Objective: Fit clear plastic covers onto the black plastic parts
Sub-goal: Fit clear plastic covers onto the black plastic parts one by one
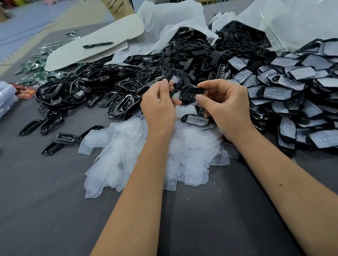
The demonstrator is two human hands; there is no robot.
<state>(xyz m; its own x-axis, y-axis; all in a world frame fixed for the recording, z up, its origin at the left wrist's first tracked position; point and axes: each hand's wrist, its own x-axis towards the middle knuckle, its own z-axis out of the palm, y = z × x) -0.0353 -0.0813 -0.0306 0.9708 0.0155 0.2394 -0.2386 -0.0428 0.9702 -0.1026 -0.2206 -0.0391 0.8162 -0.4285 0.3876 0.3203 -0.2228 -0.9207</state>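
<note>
My right hand (224, 106) pinches a black plastic part (191, 93) with a row of slots, held above the table's middle. My left hand (158, 105) pinches a thin clear plastic cover (172, 80) just left of that part; the cover is blurred and dark things show through it. The two pieces are close together, and I cannot tell if they touch. Under my hands lies a heap of loose clear covers (146, 151). Behind is a big pile of bare black parts (181, 56). To the right lies a pile of black parts with covers on them (297, 96).
Black frame pieces (86, 92) spread across the grey table (52, 218) to the left. A white card (94, 44) with a black pen (98, 45) lies at the back left. Large white plastic bags (294, 18) rise at the back right. A clear packet (0, 99) sits at the left edge.
</note>
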